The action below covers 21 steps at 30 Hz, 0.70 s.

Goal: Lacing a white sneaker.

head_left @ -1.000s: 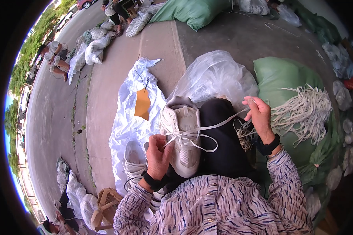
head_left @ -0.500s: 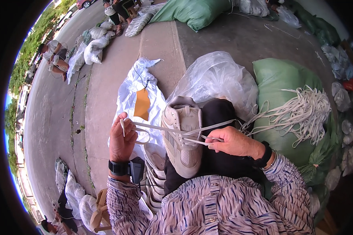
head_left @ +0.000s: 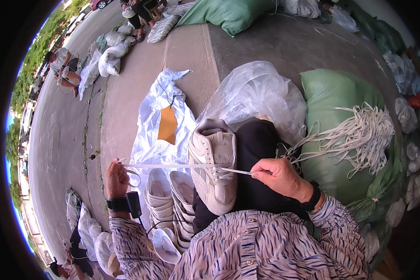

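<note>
A beige sneaker (head_left: pixel 213 168) rests on my dark-trousered lap, its toe toward me. A flat, pale shoelace (head_left: pixel 172 165) threaded through its lower eyelets is drawn taut across the shoe. My left hand (head_left: pixel 116 178), out to the left of the shoe, is closed on one part of the lace, with a loose loop hanging beside it. Just right of the shoe, my right hand (head_left: pixel 281 176) pinches the other part between thumb and fingers. A large bundle of loose laces (head_left: pixel 366 135) lies on a green sack (head_left: pixel 322 93) to the right.
Stacked pale shoes (head_left: pixel 161 196) stand left of my lap. Beyond them lie a white sack (head_left: pixel 147 116) and an orange-brown card (head_left: pixel 167 126). A clear plastic bag (head_left: pixel 261 88) sits beyond my knee. Other people sit farther off at the left, beside filled bags (head_left: pixel 112 60).
My left hand has moved left and down, pulling the lace straight. My right hand has shifted slightly right. The shoe has moved a little left and toward me.
</note>
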Each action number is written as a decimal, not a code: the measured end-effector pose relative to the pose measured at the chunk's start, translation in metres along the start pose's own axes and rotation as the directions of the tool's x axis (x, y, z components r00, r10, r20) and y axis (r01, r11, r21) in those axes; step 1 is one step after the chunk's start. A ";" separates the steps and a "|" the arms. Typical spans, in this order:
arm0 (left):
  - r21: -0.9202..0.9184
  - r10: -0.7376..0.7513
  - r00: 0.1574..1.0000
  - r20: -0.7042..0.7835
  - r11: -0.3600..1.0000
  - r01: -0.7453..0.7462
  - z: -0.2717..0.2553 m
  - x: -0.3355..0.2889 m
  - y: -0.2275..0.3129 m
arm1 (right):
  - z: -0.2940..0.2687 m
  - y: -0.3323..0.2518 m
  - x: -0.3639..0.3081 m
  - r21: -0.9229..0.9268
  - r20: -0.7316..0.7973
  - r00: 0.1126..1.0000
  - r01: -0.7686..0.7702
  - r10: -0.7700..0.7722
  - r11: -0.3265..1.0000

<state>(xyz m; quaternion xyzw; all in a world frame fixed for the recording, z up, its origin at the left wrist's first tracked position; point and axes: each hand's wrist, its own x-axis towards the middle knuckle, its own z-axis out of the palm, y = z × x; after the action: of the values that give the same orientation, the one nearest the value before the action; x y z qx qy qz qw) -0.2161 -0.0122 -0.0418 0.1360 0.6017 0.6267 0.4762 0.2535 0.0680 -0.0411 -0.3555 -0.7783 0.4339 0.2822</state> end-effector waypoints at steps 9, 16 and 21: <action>0.725 0.018 0.998 0.060 0.686 -0.056 0.024 -0.029 -0.094 | -0.040 0.029 0.005 0.406 -0.196 0.827 -0.421 0.527 0.811; 0.405 0.278 0.867 0.414 0.797 -0.449 0.139 -0.069 -0.081 | 0.016 0.000 0.036 -0.164 -0.104 0.993 0.029 -0.047 0.986; 0.495 0.165 0.858 0.486 0.757 -0.426 0.173 -0.088 -0.089 | 0.021 -0.004 0.030 -0.336 -0.014 0.999 0.031 -0.038 0.941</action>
<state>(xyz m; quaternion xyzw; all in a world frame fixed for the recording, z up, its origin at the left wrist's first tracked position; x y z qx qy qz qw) -0.0043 0.0134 -0.0441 0.5010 0.6202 0.4349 0.4186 0.2184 0.0804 -0.0431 -0.3890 -0.8439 0.2864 0.2333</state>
